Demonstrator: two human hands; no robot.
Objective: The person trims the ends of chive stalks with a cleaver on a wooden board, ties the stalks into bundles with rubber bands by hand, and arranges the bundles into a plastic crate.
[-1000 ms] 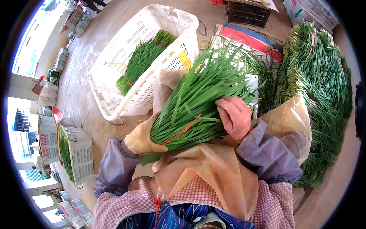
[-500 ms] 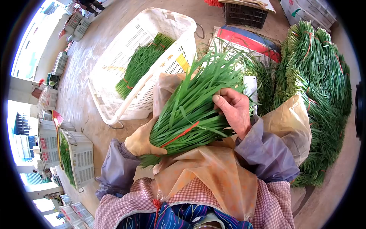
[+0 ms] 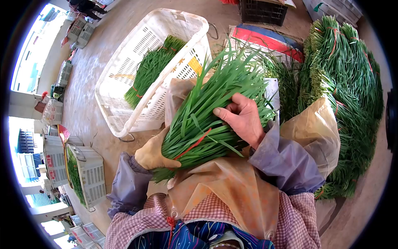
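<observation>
A loose bundle of long green leaves (image 3: 207,124) lies across my lap, with a red band (image 3: 192,145) along its lower left part. My left hand (image 3: 155,153), in a tan glove, is wrapped round the bundle's lower left end, thumb on top. Over the right part of the leaves is my bare right hand (image 3: 242,118), its thumb and fingers bent toward each other above them; whether a leaf is between them is too small to tell. A white flat object (image 3: 271,93) shows partly behind the leaves.
A white crate (image 3: 124,124) with banded green bundles (image 3: 153,68) stands ahead on the left. Tall stacked bundles (image 3: 348,91) rise on the right. A black crate (image 3: 262,12) is at the top, other crates (image 3: 92,176) at the left, and a person (image 3: 87,8) far off.
My right hand has moved left over the leaves, its thumb now further out over the middle of the bundle. My left hand keeps its hold. The view has shifted slightly.
</observation>
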